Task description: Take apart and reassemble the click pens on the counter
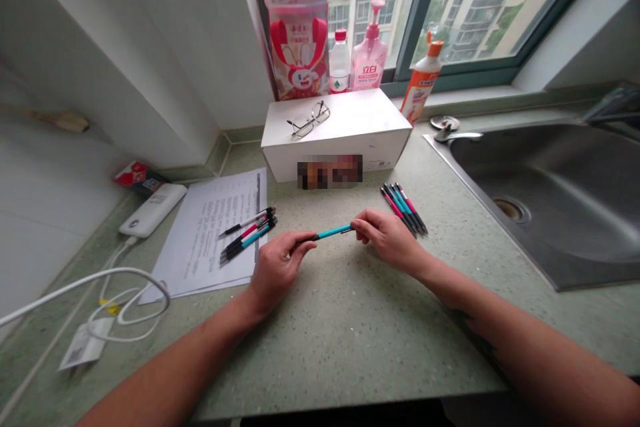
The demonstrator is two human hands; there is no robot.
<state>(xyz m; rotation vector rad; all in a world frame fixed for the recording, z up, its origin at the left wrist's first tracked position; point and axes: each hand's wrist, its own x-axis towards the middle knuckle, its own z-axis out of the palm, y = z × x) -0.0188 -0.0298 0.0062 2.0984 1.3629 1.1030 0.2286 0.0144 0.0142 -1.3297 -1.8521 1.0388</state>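
Observation:
A turquoise pen (334, 232) is stretched level between my two hands above the counter. My left hand (280, 260) is closed on its dark grip end, with thumb and fingers pinching it. At the other end my right hand (380, 233) pinches the pen near its top, by the clip. Left of my left hand, a group of pens (249, 233) in white, red and turquoise with black grips lies on the printed papers (200, 240). Just beyond my right hand, several red and turquoise pens (404, 208) lie side by side on the counter.
A white box (340, 127) with eyeglasses (309, 121) on top stands at the back. Behind it are a pink pump bottle (369, 53), a water bottle (339, 63) and a bag (299, 47). A steel sink (560, 193) is at right; a power bank (154, 210) and white cable (135, 272) at left.

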